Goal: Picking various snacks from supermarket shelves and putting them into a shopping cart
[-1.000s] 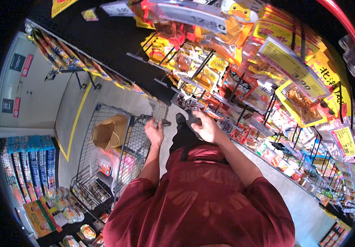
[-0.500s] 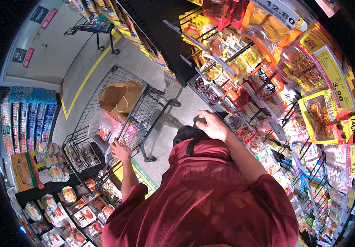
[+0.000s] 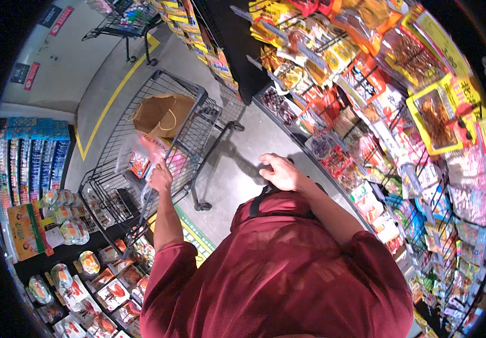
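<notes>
My left hand [image 3: 161, 176] is at the near side rim of a metal shopping cart [image 3: 184, 84], fingers curled at the rim; their tips are partly hidden. Just beyond these fingers lies a clear and pink plastic bag [image 3: 152, 147] with a red-and-white packet [image 3: 139, 164] in the basket. Farther along the basket stands an open brown paper bag [image 3: 155, 115] with a looped handle. My right hand [image 3: 281, 172] hangs in front of my body, holding nothing, its fingers loosely bent and apart, over the grey floor.
Hooks of packaged snacks [image 3: 437, 115] fill the rack on the right. Shelves of packed food [image 3: 116, 294] stand at lower left, with a cooler of bottles [image 3: 37, 163] behind them. A second cart [image 3: 125, 23] is at the far end, by a yellow floor line [image 3: 113, 96].
My left hand has moved forward from spread fingers to a curled pose at the cart's rim. My right hand has shifted slightly. The snack rack has slid in the view as my head turned.
</notes>
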Motion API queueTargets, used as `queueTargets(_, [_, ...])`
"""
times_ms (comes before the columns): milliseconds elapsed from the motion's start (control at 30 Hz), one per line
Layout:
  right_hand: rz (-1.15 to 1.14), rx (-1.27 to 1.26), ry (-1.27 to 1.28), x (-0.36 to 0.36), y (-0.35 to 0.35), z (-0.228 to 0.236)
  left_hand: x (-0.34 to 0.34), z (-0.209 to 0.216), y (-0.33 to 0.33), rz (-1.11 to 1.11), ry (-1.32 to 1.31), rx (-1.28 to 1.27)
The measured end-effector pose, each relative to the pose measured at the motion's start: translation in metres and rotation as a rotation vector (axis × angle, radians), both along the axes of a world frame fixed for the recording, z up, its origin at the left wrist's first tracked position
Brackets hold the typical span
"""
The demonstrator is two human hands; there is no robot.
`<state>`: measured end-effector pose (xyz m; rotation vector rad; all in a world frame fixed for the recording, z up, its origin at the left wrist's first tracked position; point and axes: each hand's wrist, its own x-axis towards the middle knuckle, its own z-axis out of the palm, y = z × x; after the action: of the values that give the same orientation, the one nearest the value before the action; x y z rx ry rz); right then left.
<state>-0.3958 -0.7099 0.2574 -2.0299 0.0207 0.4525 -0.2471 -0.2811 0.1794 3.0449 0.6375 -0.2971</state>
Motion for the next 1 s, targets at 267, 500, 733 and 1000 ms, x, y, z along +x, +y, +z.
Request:
queueTargets(267, [-0.025, 0.045, -0.128, -0.098, 0.052, -0.014, -0.007, 0.001, 0.008, 0.017, -0.027, -0.018])
queueTargets(500, [-0.109, 0.069, -0.080, -0.156, 0.075, -0.007, -0.050, 0.011, -0.014, -0.032, -0.059, 0.047])
queueTargets(733, [-0.175, 0.088, -0.078, -0.173, 0.082, -0.008, -0.102, 0.002, -0.050, -0.065, -0.137, 0.109])
queueTargets(1000, [-0.042, 0.043, -0.020, -0.175, 0.081, 0.000, -0.177, 0.011, -0.100, -0.088, -0.140, 0.088])
